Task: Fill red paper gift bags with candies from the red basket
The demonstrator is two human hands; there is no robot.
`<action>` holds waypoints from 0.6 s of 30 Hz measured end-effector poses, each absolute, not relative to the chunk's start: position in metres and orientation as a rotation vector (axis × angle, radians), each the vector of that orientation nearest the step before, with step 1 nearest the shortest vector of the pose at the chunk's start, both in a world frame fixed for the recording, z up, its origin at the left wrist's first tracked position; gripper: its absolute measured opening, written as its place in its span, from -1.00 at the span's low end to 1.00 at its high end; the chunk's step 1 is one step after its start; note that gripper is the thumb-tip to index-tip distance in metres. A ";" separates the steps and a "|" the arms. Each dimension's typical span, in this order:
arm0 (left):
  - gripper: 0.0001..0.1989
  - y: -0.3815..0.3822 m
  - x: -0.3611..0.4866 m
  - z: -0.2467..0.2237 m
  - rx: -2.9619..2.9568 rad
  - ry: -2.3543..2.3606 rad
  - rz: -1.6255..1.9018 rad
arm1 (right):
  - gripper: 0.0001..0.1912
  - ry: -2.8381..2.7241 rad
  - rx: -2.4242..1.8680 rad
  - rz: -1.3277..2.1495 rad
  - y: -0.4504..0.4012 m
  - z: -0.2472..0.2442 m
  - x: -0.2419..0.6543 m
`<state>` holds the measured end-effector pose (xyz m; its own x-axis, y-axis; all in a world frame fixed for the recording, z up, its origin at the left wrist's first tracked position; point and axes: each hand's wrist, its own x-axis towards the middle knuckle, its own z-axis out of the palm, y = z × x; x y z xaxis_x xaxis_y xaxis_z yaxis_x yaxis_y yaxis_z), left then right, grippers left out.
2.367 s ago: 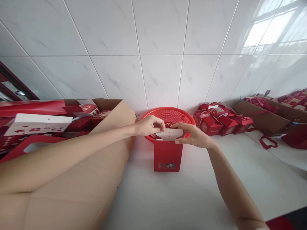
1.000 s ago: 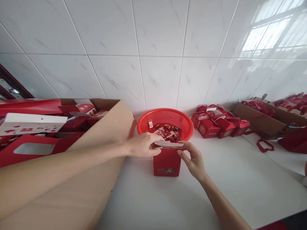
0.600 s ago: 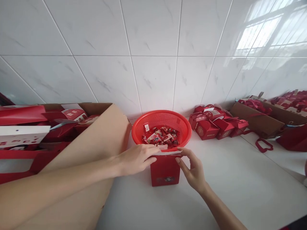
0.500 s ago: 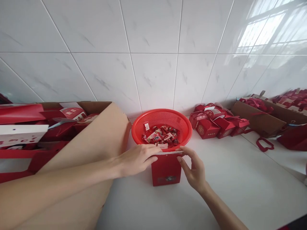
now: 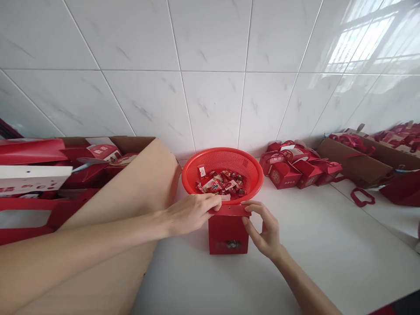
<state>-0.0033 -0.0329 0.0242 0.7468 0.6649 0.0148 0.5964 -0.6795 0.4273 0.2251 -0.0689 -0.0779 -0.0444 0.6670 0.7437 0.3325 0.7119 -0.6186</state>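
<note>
A small red paper gift bag stands upright on the white table, directly in front of a red plastic colander. Its top edge is folded down as a narrow red flap. My left hand is closed on the flap's left end, with the fingers over the fold. My right hand pinches the right end between thumb and fingertips. Wrapped candies lie in the colander just behind the flap.
To the left, a large cardboard box holds red and white paper packaging. Several red gift boxes are grouped at the right by the tiled wall. Beyond them are another cardboard box and a red ribbon loop.
The bag's top edge, which showed its pale side, is now folded toward me and shows a red flap. Both hands stay at its ends, the left fingers more curled.
</note>
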 end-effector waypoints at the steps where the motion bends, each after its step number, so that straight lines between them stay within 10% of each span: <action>1: -0.84 -0.033 -0.003 0.025 2.564 0.969 0.223 | -0.87 -1.643 -0.817 0.346 -0.069 -0.078 0.225; 18: -0.83 -0.024 -0.004 0.025 2.422 1.044 0.171 | -0.80 -1.539 -0.959 0.692 -0.061 -0.073 0.225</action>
